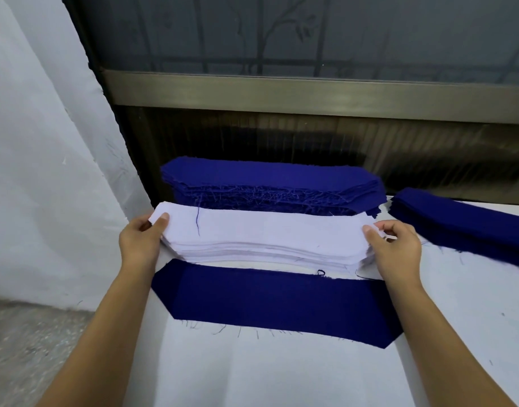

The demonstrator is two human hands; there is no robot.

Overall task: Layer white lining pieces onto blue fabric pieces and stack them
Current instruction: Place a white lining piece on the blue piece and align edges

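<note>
Both my hands are on the stack of white lining pieces (270,239), which sits mid-worktop between two lots of blue. My left hand (140,236) has the left end: thumb laid flat on top of the uppermost white piece, the other fingers curled under the edge, so it's a pinch on the top layer or layers, and I can't tell how many. My right hand (394,245) is doing the same at the right end, thumb on top, fingers bent and tucked around the corner, with the layers fanned a little under them. A loose blue thread (197,221) lies across the top white piece near the left end. Just on the near side of the white stack, a single blue fabric piece (270,301) lies flat on the worktop (281,377), long, with angled ends and frayed threads along its near edge; its far edge runs right beside the stack's base. Behind the white stack, on the far side, stands a tall blue stack (270,183), fuzzy with threads down its face. Off to the right, another blue pile (464,224) runs at a slant toward the edge of view. Beyond it all is a metal window frame (281,92) with dark glass.
</note>
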